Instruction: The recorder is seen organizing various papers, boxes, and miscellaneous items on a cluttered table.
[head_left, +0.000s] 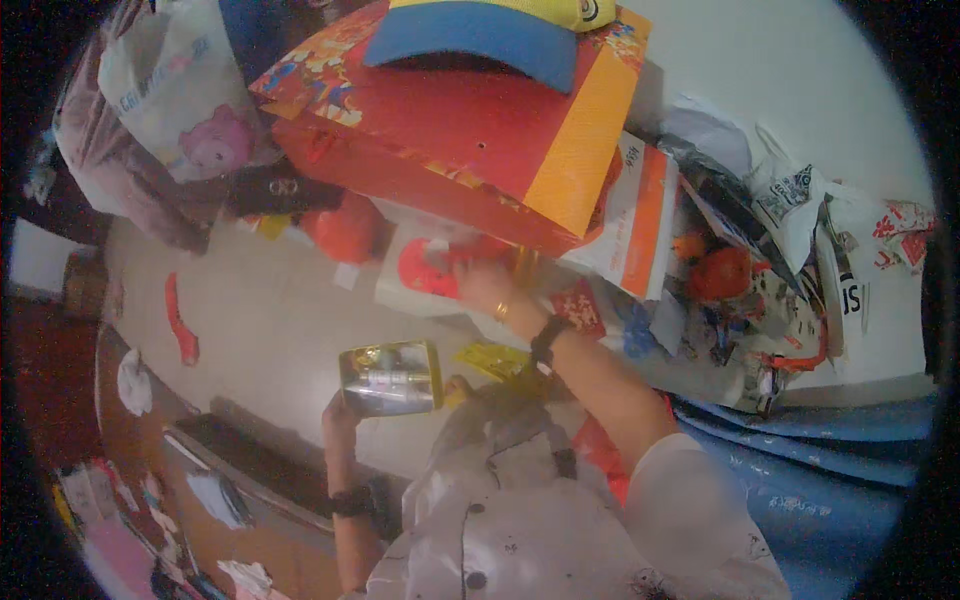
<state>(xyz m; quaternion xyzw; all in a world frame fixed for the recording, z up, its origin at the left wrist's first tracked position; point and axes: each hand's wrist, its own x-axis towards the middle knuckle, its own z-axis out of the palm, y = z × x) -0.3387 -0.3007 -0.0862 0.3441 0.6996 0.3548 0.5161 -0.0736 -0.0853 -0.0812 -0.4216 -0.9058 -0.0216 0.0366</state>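
Note:
My left hand (343, 417) grips the lower left corner of an open rectangular box (388, 405) with a yellow rim; small items, including a clear tube-like one, lie inside it. My right hand (480, 279) reaches over the table, blurred, at a white item with a round red print (426, 268). Whether it holds anything is not clear. A gold bracelet and a dark band are on that wrist. Just above this hand stands a large red and orange gift box (450, 135), with a blue and yellow cap (472, 34) on top. A yellow packet (495, 361) lies right of the open box.
A red strip (180, 319) lies on the table's left part. Behind are a red round object (345, 227) and a bag with a pink pig (169, 97). Bags and cluttered small things (750, 300) fill the right side. An open drawer (255, 457) is at the near left edge.

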